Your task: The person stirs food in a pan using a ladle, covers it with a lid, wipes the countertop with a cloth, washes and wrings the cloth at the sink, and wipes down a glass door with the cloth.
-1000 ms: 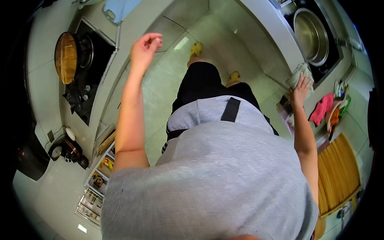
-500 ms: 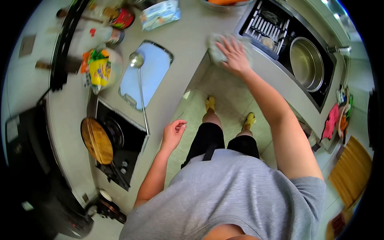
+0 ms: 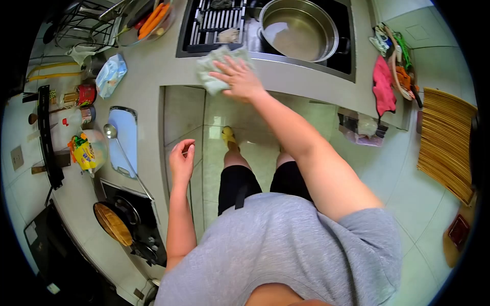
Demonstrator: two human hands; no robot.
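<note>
My right hand (image 3: pixel 237 79) presses on a pale green cleaning cloth (image 3: pixel 208 81), fingers spread across it. The cloth lies at the counter's front edge, just before the sink's drain rack (image 3: pixel 217 25). My left hand (image 3: pixel 182 160) hangs in the air beside the left counter, fingers loosely curved and apart, with nothing visible in it. Nearest to it on that counter are a blue cutting board (image 3: pixel 124 140) and a long-handled metal ladle (image 3: pixel 110 131) lying across the board.
A large metal pot (image 3: pixel 301 30) stands in the sink area. A wipes packet (image 3: pixel 111 76), a bowl with carrots (image 3: pixel 153 23) and a bag of yellow packets (image 3: pixel 87 153) sit on the counter. A pan with a wooden lid (image 3: pixel 113 224) is on the stove. Pink gloves (image 3: pixel 383 86) hang at right.
The view has turned to the right. My right hand has moved the cloth along the counter edge to in front of the drain rack. My left hand stays raised beside the counter.
</note>
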